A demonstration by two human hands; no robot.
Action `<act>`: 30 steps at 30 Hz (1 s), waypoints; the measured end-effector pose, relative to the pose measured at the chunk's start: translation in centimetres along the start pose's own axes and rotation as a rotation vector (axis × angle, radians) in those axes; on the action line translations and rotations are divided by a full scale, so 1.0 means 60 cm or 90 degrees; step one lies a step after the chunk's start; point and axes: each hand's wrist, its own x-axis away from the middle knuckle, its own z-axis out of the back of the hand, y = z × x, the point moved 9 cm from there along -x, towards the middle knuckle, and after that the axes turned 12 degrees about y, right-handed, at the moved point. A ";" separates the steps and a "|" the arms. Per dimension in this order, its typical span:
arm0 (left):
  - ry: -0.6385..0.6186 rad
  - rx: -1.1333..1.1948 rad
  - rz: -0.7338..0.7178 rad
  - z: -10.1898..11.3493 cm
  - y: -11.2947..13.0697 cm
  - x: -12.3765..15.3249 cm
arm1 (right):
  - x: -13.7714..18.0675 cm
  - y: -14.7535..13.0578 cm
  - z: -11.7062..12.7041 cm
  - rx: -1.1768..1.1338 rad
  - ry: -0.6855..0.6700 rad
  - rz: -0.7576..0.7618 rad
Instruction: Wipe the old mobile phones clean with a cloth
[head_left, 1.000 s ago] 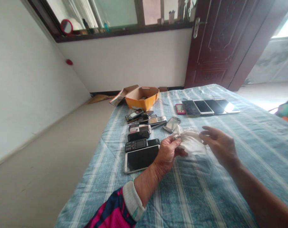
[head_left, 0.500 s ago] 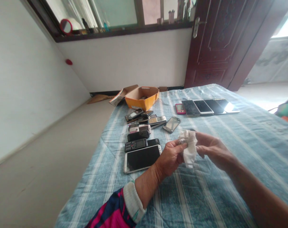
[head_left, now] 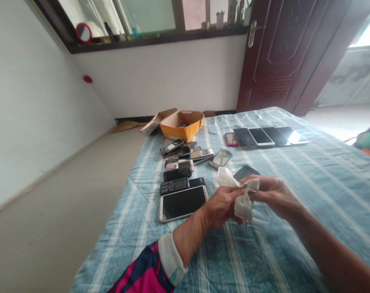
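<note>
Head view: two hands (head_left: pixel 221 205) (head_left: pixel 275 193) hold one cloth (head_left: pixel 243 206)

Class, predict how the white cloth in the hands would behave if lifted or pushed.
The white cloth would likely flop rather than stay stiff, since its lower end droops in folds. It looks thin, so it is probably light.

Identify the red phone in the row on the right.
The small phone at the left end; only its casing is red, and the row's other phones are larger.
</note>
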 end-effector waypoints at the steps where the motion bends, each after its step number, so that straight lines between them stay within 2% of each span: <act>1: 0.018 -0.029 -0.003 0.003 0.001 -0.001 | -0.001 0.000 0.002 0.000 0.012 0.001; 4: 0.143 -0.093 -0.085 0.028 0.024 -0.005 | -0.004 0.000 0.014 0.000 0.070 0.001; 7: 0.300 -0.124 -0.227 0.057 0.065 0.008 | -0.008 0.000 0.039 0.009 0.183 0.011; 10: 0.387 -0.190 -0.380 0.061 0.102 0.040 | -0.009 0.002 0.062 0.042 0.285 0.017; 13: 0.367 -0.303 -0.518 0.032 0.123 0.070 | -0.007 0.004 0.065 0.084 0.315 0.019; 16: 0.303 -0.352 -0.573 0.007 0.123 0.077 | -0.006 0.007 0.053 0.058 0.292 0.015; 19: 0.298 -0.337 -0.549 0.013 0.117 0.065 | -0.009 0.015 0.034 -0.017 0.223 -0.007; 22: 0.282 -0.269 -0.461 0.027 0.104 0.041 | -0.011 0.025 0.022 -0.086 0.162 -0.038; 26: 0.241 -0.132 -0.322 0.036 0.084 0.019 | -0.011 0.028 0.014 -0.153 0.127 -0.067; 30: 0.237 -0.036 -0.240 0.039 0.075 0.014 | -0.009 0.019 0.004 -0.165 0.103 -0.064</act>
